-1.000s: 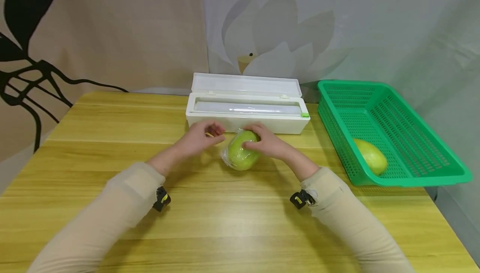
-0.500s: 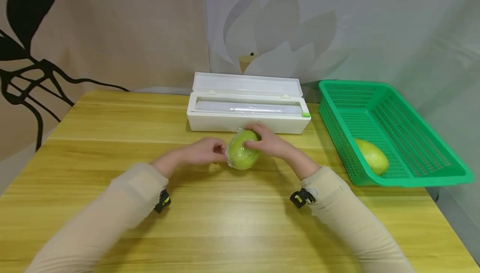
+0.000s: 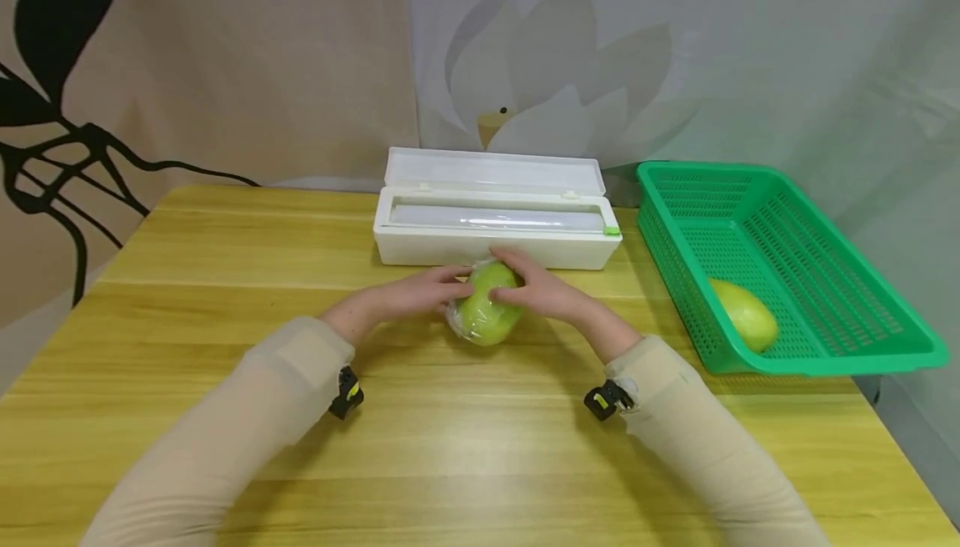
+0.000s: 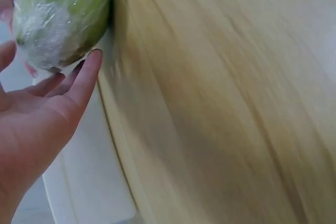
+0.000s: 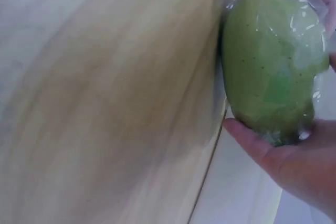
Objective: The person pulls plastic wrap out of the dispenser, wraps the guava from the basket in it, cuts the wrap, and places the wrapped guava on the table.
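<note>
A green mango (image 3: 487,318) in crinkled cling film lies on the table before the white box. My right hand (image 3: 546,290) grips its right side, thumb on the near face and fingers on the far side. From the left, my left hand (image 3: 412,293) reaches in with its fingertips at the film-covered end. Its fingers look fairly straight under the wrapped mango (image 4: 68,19) in the left wrist view, with the thumb apart from them. Film stands out loosely around the mango (image 5: 268,61) in the right wrist view.
Behind the hands stands a white cling film dispenser (image 3: 487,251), lid raised, with a film roll (image 3: 495,217) inside. A green basket (image 3: 832,363) at the right holds a yellow-green mango (image 3: 742,313). A curtain (image 3: 285,55) hangs behind the wooden table (image 3: 465,464).
My left hand first drew back toward me beside the mango's left end, then moved right onto it. The mango turned slightly. My right hand has kept its grip.
</note>
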Tool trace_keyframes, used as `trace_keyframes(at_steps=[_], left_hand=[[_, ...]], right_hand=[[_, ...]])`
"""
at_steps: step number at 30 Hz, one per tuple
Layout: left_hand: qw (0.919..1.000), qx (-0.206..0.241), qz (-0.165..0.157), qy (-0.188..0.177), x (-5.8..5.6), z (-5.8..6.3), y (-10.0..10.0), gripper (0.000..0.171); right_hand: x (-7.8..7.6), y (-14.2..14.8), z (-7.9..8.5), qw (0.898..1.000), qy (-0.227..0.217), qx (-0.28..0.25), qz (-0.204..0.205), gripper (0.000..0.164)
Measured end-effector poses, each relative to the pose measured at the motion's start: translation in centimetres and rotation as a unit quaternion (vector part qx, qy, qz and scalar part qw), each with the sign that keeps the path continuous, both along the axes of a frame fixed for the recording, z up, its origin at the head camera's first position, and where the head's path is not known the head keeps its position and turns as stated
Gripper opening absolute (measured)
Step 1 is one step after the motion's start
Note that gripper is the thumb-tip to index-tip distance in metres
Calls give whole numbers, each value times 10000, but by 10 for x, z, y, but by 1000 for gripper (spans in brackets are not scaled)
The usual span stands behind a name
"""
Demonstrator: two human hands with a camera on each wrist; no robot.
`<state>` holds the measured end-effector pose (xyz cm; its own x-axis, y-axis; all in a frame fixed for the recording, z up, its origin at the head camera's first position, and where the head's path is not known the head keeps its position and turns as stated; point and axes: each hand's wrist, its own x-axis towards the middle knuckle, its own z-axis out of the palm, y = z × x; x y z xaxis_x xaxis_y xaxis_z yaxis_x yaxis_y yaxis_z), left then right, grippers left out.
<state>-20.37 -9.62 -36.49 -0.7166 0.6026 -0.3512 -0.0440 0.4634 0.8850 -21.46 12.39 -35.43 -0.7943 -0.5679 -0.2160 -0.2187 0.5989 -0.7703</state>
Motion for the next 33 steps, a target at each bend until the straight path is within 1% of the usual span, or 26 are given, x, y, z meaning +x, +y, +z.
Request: trace_keyframes(at_steps=[2, 6, 9, 11, 13, 16, 19, 24, 26, 28, 29, 31, 33], left_hand=[[9999, 42, 106, -46, -1, -2, 2, 58], [9998, 65, 194, -17, 1, -2, 4, 57], [9997, 61, 241, 39, 3, -1, 5, 57], [9995, 100, 277, 59, 4, -1, 5, 57], [9994, 150, 321, 33, 5, 1, 4, 56], [9990, 229, 391, -42, 7, 3, 5, 54], [9983, 301, 484, -134, 8, 5, 5, 51], [9972, 540, 500, -153, 9, 3, 7, 48], [9968, 599, 515, -152, 10, 1, 7, 49], [9964, 602, 557, -232, 11, 0, 7, 53], [9965, 564, 563, -263, 11, -1, 8, 56], [9970, 483, 457, -391, 12, -2, 8, 60], [9969, 423, 325, -579, 13, -4, 8, 62]], right_hand=[[4, 1, 1, 9997, -10, 16, -250, 80], [13, 5, 4, 9951, 74, 140, -980, 91], [19, 6, 6, 9888, 90, 329, -1454, 86], [21, 6, 7, 9867, -118, 314, -1592, 79], [22, 7, 8, 9853, -459, 212, -1631, 72], [23, 8, 9, 9812, -1109, -200, -1566, 69], [23, 11, 9, 9769, -1483, -486, -1461, 68], [21, 12, 6, 9762, -1568, -545, -1394, 67], [21, 11, 5, 9764, -1551, -518, -1413, 67], [21, 11, 5, 9753, -1577, -537, -1449, 68], [21, 11, 4, 9740, -1612, -584, -1479, 70], [22, 12, 3, 9704, -1725, -737, -1520, 71], [23, 14, 2, 9638, -1908, -1035, -1550, 71]])
